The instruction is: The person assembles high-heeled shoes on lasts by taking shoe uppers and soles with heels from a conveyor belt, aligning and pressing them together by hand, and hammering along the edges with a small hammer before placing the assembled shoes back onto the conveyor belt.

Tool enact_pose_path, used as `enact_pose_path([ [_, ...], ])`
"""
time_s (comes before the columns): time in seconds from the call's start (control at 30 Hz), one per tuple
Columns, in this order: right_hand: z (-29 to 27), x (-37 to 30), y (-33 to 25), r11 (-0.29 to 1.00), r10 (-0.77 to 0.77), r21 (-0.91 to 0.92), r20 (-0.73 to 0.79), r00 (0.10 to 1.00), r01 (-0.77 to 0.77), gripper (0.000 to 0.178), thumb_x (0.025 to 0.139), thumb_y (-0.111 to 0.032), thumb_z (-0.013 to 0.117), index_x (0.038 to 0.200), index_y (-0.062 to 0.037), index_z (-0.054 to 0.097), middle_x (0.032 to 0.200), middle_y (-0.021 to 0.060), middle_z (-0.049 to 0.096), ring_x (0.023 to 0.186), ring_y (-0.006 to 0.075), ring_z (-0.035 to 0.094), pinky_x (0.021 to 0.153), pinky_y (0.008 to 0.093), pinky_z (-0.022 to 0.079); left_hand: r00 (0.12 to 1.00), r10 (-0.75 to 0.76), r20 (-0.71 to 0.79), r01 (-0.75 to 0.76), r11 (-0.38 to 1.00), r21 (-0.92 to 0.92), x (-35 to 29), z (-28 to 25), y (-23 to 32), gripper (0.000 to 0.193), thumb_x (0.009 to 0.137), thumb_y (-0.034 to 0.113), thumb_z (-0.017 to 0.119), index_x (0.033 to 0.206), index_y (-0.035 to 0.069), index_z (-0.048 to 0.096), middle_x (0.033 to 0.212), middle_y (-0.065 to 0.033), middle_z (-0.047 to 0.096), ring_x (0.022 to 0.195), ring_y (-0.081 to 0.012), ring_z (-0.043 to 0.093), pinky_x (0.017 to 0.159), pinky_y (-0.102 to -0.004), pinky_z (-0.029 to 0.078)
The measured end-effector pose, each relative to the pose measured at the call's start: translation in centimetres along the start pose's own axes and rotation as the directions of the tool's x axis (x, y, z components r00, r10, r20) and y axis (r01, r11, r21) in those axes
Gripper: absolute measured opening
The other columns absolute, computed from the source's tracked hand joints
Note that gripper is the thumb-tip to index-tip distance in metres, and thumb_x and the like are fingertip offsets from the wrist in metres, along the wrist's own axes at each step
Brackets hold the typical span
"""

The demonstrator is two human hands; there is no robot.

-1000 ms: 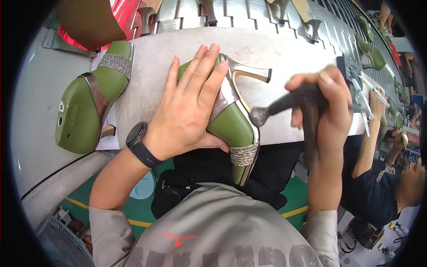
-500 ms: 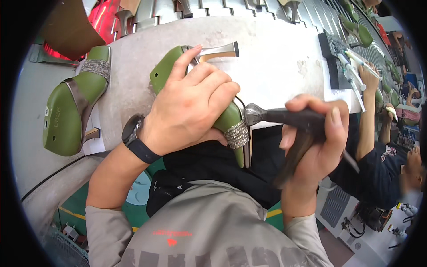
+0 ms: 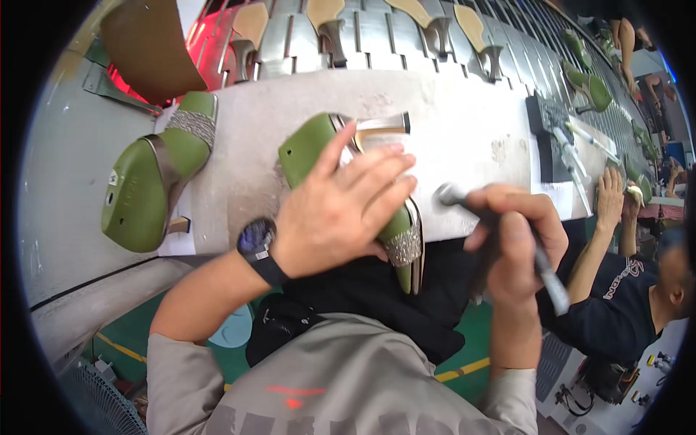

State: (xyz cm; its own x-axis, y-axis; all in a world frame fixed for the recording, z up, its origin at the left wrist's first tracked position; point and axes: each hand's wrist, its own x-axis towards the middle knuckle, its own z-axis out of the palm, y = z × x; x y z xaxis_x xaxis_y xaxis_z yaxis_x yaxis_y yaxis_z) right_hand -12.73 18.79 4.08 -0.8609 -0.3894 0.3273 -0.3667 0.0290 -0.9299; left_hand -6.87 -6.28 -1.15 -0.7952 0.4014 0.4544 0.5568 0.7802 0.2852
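Note:
On the worktable, a high-heeled shoe on a green last lies on its side under my left hand. Its slim metallic heel points right, and a glittering strap wraps the end nearest me. My left fingers stretch across its sole, with the thumb at its near side, gripping it. To the right, my right hand is closed around a dark hammer. The rounded metal face of the hammer is raised beside the shoe, apart from it. A second shoe on a green last lies at the left.
Several heeled sole pieces sit along the metal slat conveyor behind the table. At the right, syringes rest by a black block. A co-worker's hand is beyond them. A brown flap hangs over a red glow at far left.
The hammer has come away from the shoe's edge, its head swinging to a new tilt. My left fingers have straightened somewhat on the shoe. The whole view has shifted, showing more of the conveyor.

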Motion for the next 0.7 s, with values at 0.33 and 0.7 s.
enact_pose_path([
  [0.33,0.6,1.3,2.1,0.916,0.049,-0.394,0.302,0.952,0.078,0.044,0.085,-0.007,0.078,0.125,0.0081,0.069,0.131,0.0271,0.071,0.124,0.0388,0.07,0.108,0.0428,0.052,0.937,-0.302,-0.176,0.214,0.894,-0.394,-7.3,1.2,7.0,0.07,0.079,0.014,0.091,0.14,-0.004,0.061,0.154,-0.0256,0.055,0.143,-0.0437,0.054,0.122,-0.0561,0.038],
  [0.7,7.7,0.2,0.1,0.994,-0.062,-0.061,0.387,0.92,0.093,0.064,0.085,-0.01,0.084,0.141,0.0082,0.059,0.132,0.0258,0.069,0.123,0.0365,0.069,0.106,0.04,0.053,0.442,-0.866,0.234,0.208,-0.155,-0.966,-5.4,-1.5,6.8,0.05,0.104,0.025,0.072,0.144,-0.001,0.058,0.133,-0.0095,0.068,0.122,-0.0187,0.064,0.107,-0.0372,0.051],
])
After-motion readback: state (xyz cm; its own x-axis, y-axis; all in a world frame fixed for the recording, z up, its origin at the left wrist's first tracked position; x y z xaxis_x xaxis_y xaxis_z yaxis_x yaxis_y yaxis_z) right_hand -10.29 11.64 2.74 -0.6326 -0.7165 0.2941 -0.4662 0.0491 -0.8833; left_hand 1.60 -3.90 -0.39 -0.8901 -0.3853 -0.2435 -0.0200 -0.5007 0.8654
